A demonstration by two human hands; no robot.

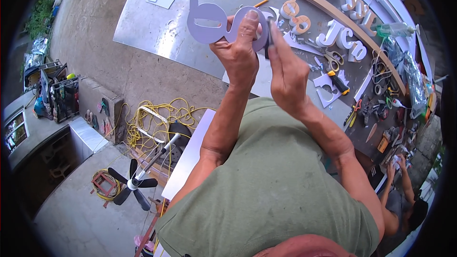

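Note:
My left hand (236,59) grips a flat lilac-grey letter cutout (208,11) with two rounded lobes, thumb on its face and fingers behind. It is held up above the metal-topped table. My right hand (289,78) is closed at the cutout's right edge, on a thin dark tool (271,33). The fingers hide much of that tool, so its exact kind is unclear. Just beyond the hands lie an orange pencil (261,3) and small tan-faced letters (299,24). White block letters (344,38) stand farther right.
Scissors (334,59), a yellow-black utility knife (338,82) and an offcut with curved cutouts (328,89) lie to the right. A long wooden strip (328,4) crosses the table. Another person's hands (398,163) work at lower right. Yellow cord (138,135) and a fan (133,183) are on the left.

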